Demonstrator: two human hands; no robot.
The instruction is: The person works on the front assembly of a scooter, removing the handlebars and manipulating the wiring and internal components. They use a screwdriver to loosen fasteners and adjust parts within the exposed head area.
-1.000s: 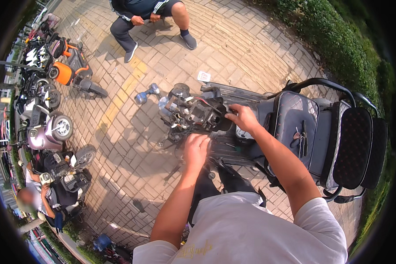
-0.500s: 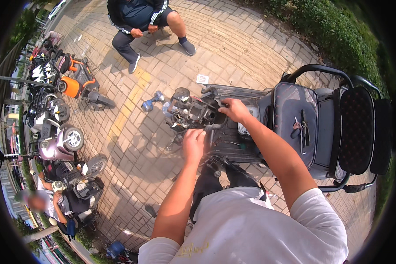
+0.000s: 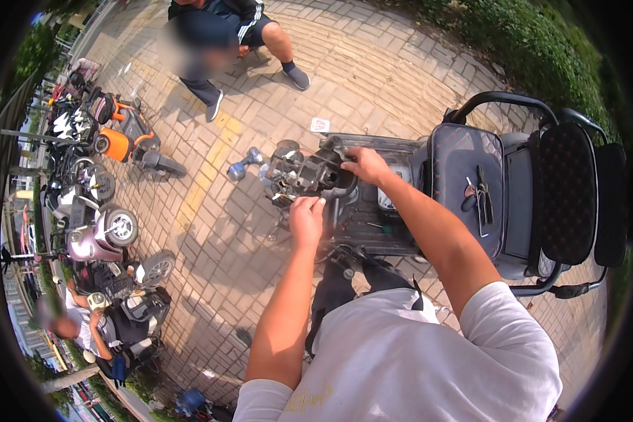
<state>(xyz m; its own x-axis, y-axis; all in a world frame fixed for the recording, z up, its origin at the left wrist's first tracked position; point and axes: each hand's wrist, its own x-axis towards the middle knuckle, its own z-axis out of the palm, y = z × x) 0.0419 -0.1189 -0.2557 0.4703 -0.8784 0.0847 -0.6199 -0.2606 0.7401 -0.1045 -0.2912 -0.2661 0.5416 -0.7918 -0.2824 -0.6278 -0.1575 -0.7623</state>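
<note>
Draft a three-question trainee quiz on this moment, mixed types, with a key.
1. True or false: the person's bare left hand is at the dark, partly dismantled vehicle front.
2. Which hand, left or right, is nearer the loose, dark hand tools on the black padded seat?
3. Fill in: the blue handheld tool lies on the tan brick ____.

Key:
1. True.
2. The bare right hand.
3. Paving.

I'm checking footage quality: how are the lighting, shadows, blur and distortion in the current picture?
Head view: bright sunlight, with dark shadows on the paving; head view: fisheye distortion, parked scooters at left appearing tipped, black rim; head view: blurred patches over the heads of the person at top and person at lower left; head view: dark scooter parts, fine detail hard to read.
</note>
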